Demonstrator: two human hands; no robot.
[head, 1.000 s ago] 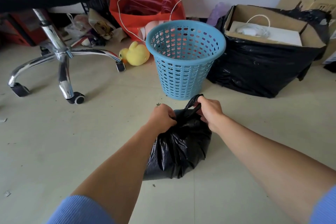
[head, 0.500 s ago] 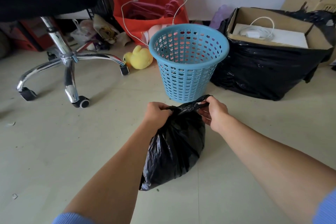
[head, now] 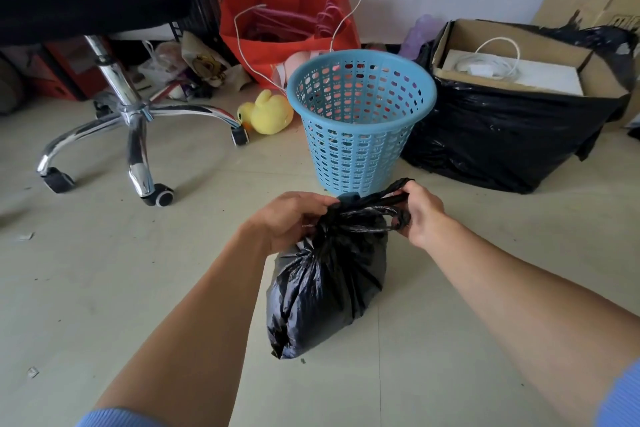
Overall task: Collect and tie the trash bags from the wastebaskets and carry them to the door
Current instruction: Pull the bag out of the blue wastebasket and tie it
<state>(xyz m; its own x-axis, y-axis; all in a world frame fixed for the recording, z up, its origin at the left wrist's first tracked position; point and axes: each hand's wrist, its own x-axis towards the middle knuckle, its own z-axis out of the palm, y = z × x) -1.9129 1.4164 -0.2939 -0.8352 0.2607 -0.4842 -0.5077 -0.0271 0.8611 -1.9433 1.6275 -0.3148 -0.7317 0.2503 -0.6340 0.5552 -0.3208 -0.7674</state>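
Bag's out of the basket. The blue wastebasket (head: 360,121) stands empty in the upper middle of the frame, and the black trash bag (head: 329,295) is dead centre, just below it, between my two hands. My left hand (head: 294,218) is curled round the gathered neck, and my right hand (head: 420,215) pinches the twisted ends out to the right, with a loop showing by my fingers. So I'd say the knot is half made, not pulled tight yet. Whether the bag's bottom is touching the floor, I can't tell. Left to do: cinch it, fetch any other baskets' bags, and carry the lot to the door, which isn't in sight.

Against half a second ago, the mouth then ran as one flat band between my hands and the bag leaned toward the lower left. Now the neck is bunched, the ends are looped, and the bag hangs straighter.
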